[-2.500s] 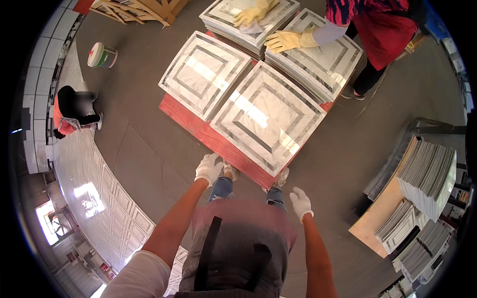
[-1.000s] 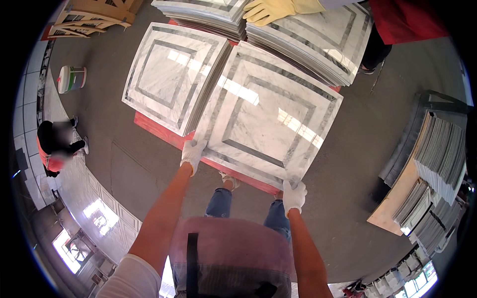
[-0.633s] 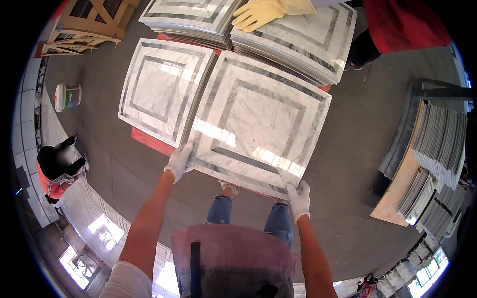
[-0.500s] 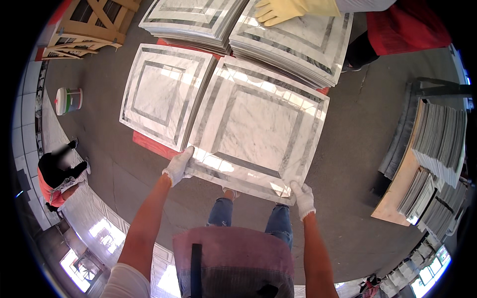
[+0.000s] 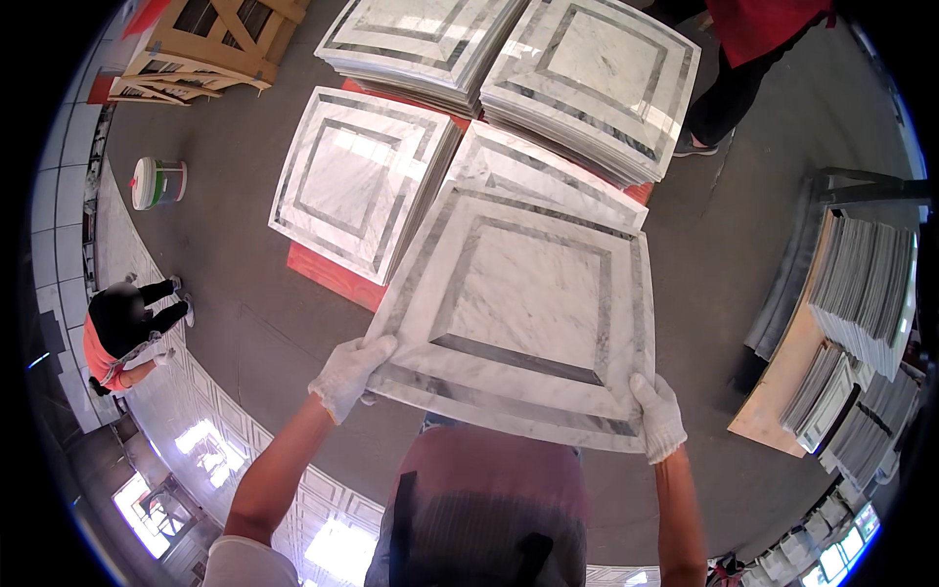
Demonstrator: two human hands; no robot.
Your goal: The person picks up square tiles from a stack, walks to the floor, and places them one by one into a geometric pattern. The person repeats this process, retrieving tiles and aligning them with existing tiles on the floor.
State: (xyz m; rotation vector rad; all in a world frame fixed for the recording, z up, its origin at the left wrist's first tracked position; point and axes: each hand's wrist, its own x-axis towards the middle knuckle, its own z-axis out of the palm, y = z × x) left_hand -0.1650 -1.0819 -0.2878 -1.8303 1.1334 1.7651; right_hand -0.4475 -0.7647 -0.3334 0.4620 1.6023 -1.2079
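Between my hands is a square marble tile (image 5: 523, 298), white with grey veins and a darker grey inlaid frame. My left hand (image 5: 350, 377), in a white knit glove, grips its near left corner, and my gloved right hand (image 5: 657, 418) grips the near right corner. The tile's far edge overlaps a stack of matching tiles (image 5: 518, 161); whether it touches them I cannot tell. Left of that stack stands another tile stack (image 5: 357, 181). Two more, a far left stack (image 5: 416, 39) and a far right stack (image 5: 597, 73), lie beyond.
A red pallet (image 5: 328, 279) shows under the stacks. At the far right stands a co-worker in a red garment (image 5: 758, 29). A crouching person (image 5: 122, 328) and a white bucket (image 5: 159, 183) are on the left. Upright slabs (image 5: 861, 284) stand right; a wooden crate (image 5: 220, 39) stands far left.
The tile has come toward me and slightly right in both hands, uncovering part of the stack behind it. The co-worker's yellow-gloved hand has left the far right stack.
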